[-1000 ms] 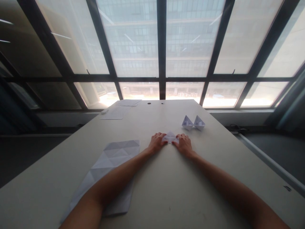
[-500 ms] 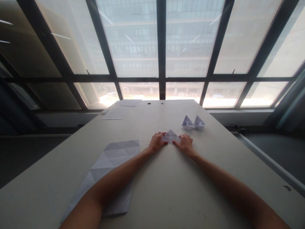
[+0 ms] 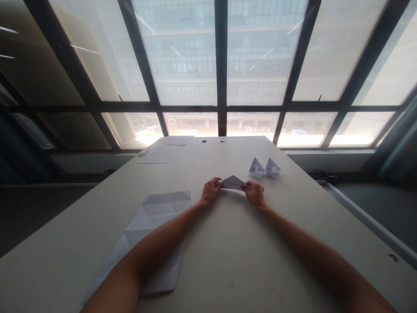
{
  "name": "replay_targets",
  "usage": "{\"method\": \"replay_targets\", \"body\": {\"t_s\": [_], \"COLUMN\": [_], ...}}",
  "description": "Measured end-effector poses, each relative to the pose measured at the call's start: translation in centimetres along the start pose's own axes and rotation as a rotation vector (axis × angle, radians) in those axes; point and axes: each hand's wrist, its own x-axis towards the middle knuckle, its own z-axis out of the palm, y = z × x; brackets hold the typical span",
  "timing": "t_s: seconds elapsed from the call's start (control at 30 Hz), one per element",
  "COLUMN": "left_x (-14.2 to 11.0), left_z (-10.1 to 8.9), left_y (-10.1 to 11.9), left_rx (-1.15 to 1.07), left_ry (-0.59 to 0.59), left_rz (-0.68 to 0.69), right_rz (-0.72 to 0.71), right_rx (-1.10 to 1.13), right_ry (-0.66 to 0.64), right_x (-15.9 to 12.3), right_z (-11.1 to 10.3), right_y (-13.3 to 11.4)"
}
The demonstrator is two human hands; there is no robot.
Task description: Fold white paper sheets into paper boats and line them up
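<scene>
A folded white paper, wide and low with a peak at the top, is stretched between my two hands just above the table. My left hand pinches its left corner between thumb and fingers. At the opposite corner, my right hand grips it the same way. Beyond my right hand stand two folded paper boats, side by side and touching or nearly so. Under my left forearm lies a large creased paper, partly hidden by the arm.
The white table runs away from me to a row of tall windows. Flat paper sheets lie at its far left. A round dark hole is near the far edge, and a small dark mark sits at the right edge.
The folded paper has come up off the table and turned to a flatter, wider shape. My hands have shifted from pressing beside it to pinching its two corners.
</scene>
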Motion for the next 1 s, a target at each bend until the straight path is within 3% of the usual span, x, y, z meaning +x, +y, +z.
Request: {"method": "replay_targets", "body": {"t_s": [0.13, 0.3, 0.4, 0.63, 1.0], "left_x": [-0.2, -0.4, -0.2, 0.5, -0.3], "left_z": [-0.2, 0.2, 0.5, 0.0, -0.4], "left_y": [0.5, 0.9, 0.7, 0.6, 1.2], "left_rx": [-0.06, -0.073, -0.156, -0.397, -0.404], "left_ry": [-0.024, -0.089, -0.089, -0.024, -0.133], "left_rz": [-0.021, 0.05, 0.061, -0.201, -0.185], "right_rz": [-0.065, -0.194, -0.182, -0.126, -0.119], "right_rx": [-0.077, -0.12, -0.115, -0.129, -0.125], "right_ry": [0.034, 0.081, 0.062, 0.059, 0.071], "right_x": [0.0, -0.2, -0.2, 0.2, 0.2], "right_z": [-0.2, -0.4, -0.3, -0.2, -0.3], "right_y": [0.1, -0.4, -0.2, 0.4, 0.4]}}
